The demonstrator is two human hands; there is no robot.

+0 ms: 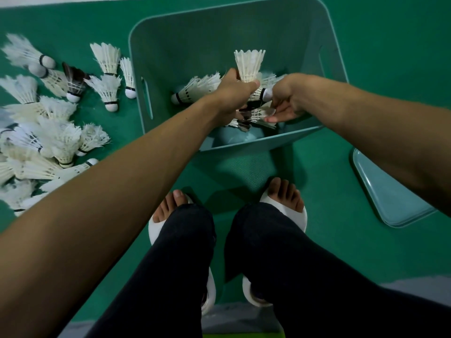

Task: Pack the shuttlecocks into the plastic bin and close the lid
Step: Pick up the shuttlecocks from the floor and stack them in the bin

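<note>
The teal plastic bin [244, 32] stands open on the green floor in front of me. Both of my hands are inside it. My left hand [234, 91] grips a white shuttlecock [249, 64] with its feathers pointing up. My right hand [285, 101] holds another shuttlecock [264, 93] by its cork end, fingers curled over more feathers below. Several shuttlecocks lie in the bin, one [192, 91] on its side at the left. A big pile of loose shuttlecocks [48, 132] covers the floor left of the bin, with one dark-feathered one [74, 81] among them.
The bin's teal lid [388, 198] lies flat on the floor at the right, partly under my right forearm. My legs in dark trousers and white slippers [283, 208] are just behind the bin. A grey strip borders the green floor at the bottom.
</note>
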